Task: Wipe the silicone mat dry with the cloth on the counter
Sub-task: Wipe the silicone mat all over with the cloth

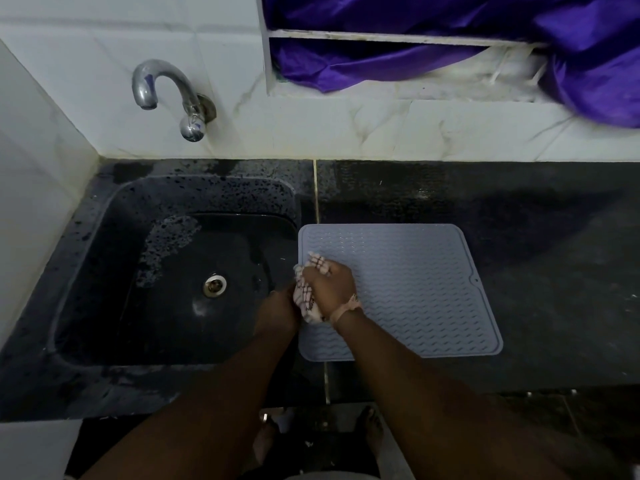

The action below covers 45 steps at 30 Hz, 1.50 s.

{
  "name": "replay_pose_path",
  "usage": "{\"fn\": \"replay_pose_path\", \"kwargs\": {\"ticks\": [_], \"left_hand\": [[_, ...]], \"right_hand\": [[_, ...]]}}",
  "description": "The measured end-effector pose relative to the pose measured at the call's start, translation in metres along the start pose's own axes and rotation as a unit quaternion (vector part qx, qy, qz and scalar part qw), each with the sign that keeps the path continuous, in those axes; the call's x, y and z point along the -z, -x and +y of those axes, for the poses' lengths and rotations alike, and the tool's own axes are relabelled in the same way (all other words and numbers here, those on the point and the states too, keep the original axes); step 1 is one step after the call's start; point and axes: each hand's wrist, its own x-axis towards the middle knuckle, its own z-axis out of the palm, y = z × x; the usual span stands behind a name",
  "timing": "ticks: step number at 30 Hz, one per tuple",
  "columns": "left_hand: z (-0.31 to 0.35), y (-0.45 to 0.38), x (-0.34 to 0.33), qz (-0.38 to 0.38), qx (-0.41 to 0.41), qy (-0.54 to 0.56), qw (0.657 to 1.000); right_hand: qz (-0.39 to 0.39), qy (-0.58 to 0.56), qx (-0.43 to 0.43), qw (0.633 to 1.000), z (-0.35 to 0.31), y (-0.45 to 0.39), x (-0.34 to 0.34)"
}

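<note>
Where the black counter [519, 271] meets the sink [104, 271], the grey silicone mat [415, 289] lies flat, its left edge just at the sink rim. Right hand [329, 289] grips a bunched checked cloth [306, 306] on the mat's left portion. Left hand [278, 315] touches the cloth from the sink side; its grip cannot be told. Chrome tap [166, 95] on the tiled wall above.

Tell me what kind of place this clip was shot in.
Most likely a home kitchen: a dark sink set in a black counter, a wall tap on white tiles, and a mat being wiped.
</note>
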Motion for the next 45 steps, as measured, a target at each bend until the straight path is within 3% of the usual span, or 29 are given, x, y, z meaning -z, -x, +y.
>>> {"fn": "replay_pose_path", "kwargs": {"ticks": [3,6,8,12,16,26,31,35,38,42,45], "left_hand": [[-0.004,0.004,0.007,-0.072,0.011,0.156,0.985],[-0.008,0.005,0.011,-0.079,0.019,0.253,0.964],[-0.009,0.006,0.011,-0.056,0.025,0.272,0.960],[-0.012,0.003,0.010,-0.028,0.043,0.284,0.958],[-0.020,-0.002,0.007,-0.047,-0.014,0.180,0.982],[-0.023,-0.015,0.010,-0.095,-0.026,0.147,0.984],[-0.020,-0.003,0.002,-0.046,0.014,0.305,0.951],[-0.023,0.006,-0.006,-0.007,0.126,0.442,0.888],[-0.019,0.001,-0.005,-0.013,0.157,0.457,0.875],[-0.020,0.010,-0.005,-0.004,0.218,0.523,0.824],[-0.024,0.014,-0.005,-0.020,0.217,0.525,0.823]], "right_hand": [[0.121,-0.033,-0.001,0.992,-0.014,-0.014,0.024],[0.258,0.107,-0.045,0.959,-0.009,-0.020,0.074],[0.301,0.183,-0.065,0.934,0.002,-0.016,0.097],[0.244,0.262,-0.028,0.933,0.024,-0.002,0.084],[0.211,0.322,0.024,0.923,0.024,0.000,0.050],[0.110,0.329,-0.002,0.938,0.006,-0.009,0.017],[0.091,0.261,-0.046,0.960,-0.001,-0.015,0.018],[0.105,0.197,-0.076,0.972,0.003,-0.013,0.013],[0.092,0.116,-0.117,0.982,0.002,-0.018,0.013],[0.094,0.056,-0.149,0.983,-0.002,-0.024,0.015],[0.075,0.051,-0.159,0.983,-0.003,-0.023,0.011]]}}
